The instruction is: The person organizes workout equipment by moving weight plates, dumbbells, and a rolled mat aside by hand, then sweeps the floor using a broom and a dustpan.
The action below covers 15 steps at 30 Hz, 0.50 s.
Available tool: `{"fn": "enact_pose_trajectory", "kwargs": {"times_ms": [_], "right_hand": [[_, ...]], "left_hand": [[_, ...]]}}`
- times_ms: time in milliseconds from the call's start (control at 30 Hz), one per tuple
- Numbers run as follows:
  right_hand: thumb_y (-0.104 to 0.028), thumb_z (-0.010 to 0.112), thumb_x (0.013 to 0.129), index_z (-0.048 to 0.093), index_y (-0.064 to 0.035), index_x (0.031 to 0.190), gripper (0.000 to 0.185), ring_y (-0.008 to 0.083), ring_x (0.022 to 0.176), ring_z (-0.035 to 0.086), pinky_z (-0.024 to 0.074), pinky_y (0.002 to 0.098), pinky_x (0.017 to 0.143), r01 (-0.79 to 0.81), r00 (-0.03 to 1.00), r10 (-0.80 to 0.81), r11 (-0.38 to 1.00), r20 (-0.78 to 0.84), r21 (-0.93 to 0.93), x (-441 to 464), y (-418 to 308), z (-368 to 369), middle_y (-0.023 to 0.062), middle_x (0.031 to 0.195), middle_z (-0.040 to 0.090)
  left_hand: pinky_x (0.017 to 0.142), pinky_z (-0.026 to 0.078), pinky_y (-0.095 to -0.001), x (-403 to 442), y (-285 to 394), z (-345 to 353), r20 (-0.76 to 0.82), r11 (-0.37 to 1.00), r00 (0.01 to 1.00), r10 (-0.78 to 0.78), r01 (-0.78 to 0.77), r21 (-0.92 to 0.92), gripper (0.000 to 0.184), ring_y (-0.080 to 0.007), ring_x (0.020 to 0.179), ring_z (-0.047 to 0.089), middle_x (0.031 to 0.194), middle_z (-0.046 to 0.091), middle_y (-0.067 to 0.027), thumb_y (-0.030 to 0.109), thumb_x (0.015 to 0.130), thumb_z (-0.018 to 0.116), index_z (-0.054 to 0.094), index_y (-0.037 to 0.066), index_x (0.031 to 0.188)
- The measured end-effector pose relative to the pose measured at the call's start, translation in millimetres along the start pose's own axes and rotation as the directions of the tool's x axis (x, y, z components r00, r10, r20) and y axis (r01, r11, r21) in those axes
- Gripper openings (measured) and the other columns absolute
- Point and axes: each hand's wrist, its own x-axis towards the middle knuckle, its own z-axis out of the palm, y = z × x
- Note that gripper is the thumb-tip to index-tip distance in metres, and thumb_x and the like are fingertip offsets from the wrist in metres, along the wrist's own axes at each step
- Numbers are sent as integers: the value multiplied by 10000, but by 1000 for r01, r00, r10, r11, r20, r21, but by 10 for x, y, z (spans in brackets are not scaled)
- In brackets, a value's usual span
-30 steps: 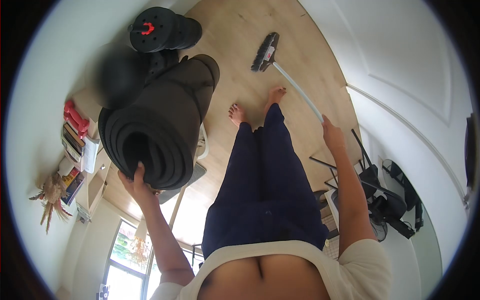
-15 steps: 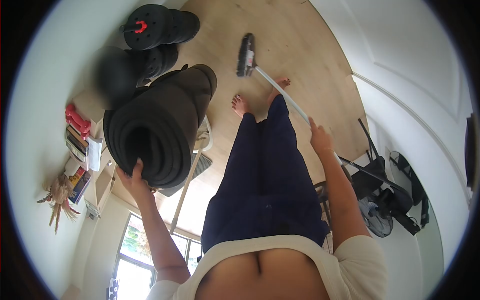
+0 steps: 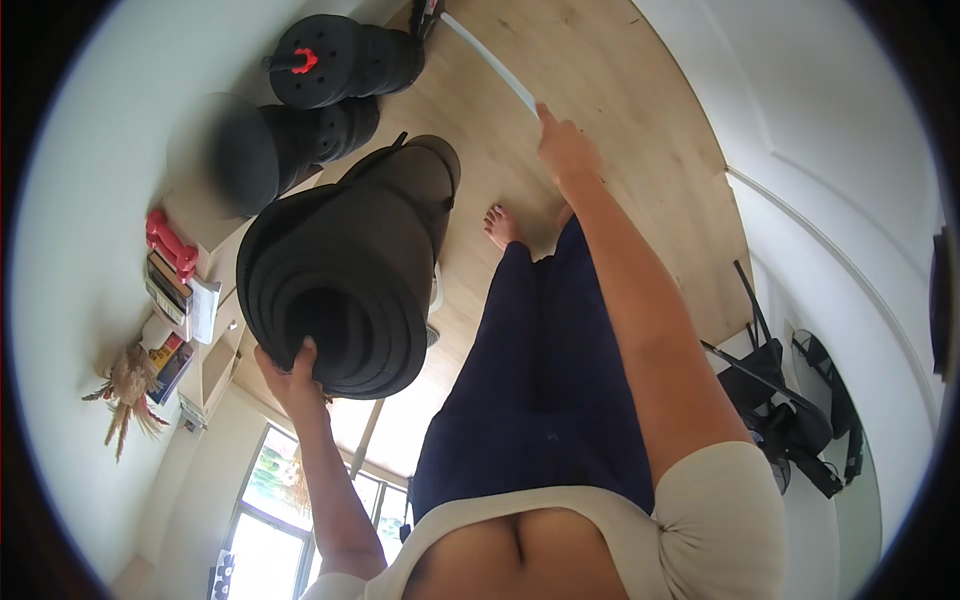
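Note:
My left hand (image 3: 295,380) grips the near end of a rolled black exercise mat (image 3: 345,235), thumb inside the roll's opening and fingers outside. The mat is tilted, its far end toward the floor; a thin strap shows near that end. Stretched forward, my right hand (image 3: 568,153) is closed around the pale handle (image 3: 492,62) of a broom. The broom's dark bristle head (image 3: 425,18) is at the top edge of the view, partly cut off, beside the weight plates.
Black dumbbells (image 3: 345,65) with a red collar stand at upper left. A shelf with books (image 3: 170,285), a pink dumbbell (image 3: 172,245) and dried flowers (image 3: 128,385) lines the left wall. Black folded equipment (image 3: 790,400) leans at right. My bare foot (image 3: 502,228) is on the wooden floor (image 3: 640,130).
My right hand has reached forward and left, sweeping the broom head from mid-floor to beside the dumbbells. My left hand still grips the mat, which sits slightly farther right in view.

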Motion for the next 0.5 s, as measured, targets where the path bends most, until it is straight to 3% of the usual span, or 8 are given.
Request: {"fn": "enact_pose_trajectory", "kwargs": {"times_ms": [133,200,333,467,500], "right_hand": [[-232,358,920,320,-241,1370,451,343,936,612,499,436,776,-80,997,80,997,-6,-15,318,195,308,191,1096,556],[-240,371,916,293,-263,1387,478,340,909,623,509,436,743,-41,999,37,974,-26,-224,-182,655,261,182,1092,558],[-178,410,902,308,-316,1372,500,321,809,634,509,425,650,-149,984,173,927,40,-345,-1013,1338,144,151,969,573],[-194,403,906,341,-298,1358,469,326,827,625,498,436,678,-191,978,205,954,38,-233,-1127,1031,-172,148,967,586],[-203,396,909,363,-286,1346,446,329,845,619,494,438,701,-130,991,127,979,-29,-158,-959,887,-189,148,973,591]], "left_hand": [[925,360,-330,7,74,8,16,998,998,-55,55,8,512,-216,1008,508,1090,526,-120,105,715,677,439,14,1159],[927,361,-333,39,95,10,24,998,998,-63,63,-5,524,-220,1018,505,1101,523,-124,103,712,677,435,16,1169],[913,372,-330,52,53,27,36,999,999,-36,37,-38,516,-218,1005,510,1086,526,-119,106,716,673,437,18,1166],[914,364,-319,27,25,124,26,998,999,-44,45,-53,484,-205,989,513,1059,535,-106,109,722,668,451,20,1145],[914,364,-319,23,45,165,26,997,999,-41,42,-57,484,-205,989,513,1059,535,-106,109,722,668,451,20,1145]]}}
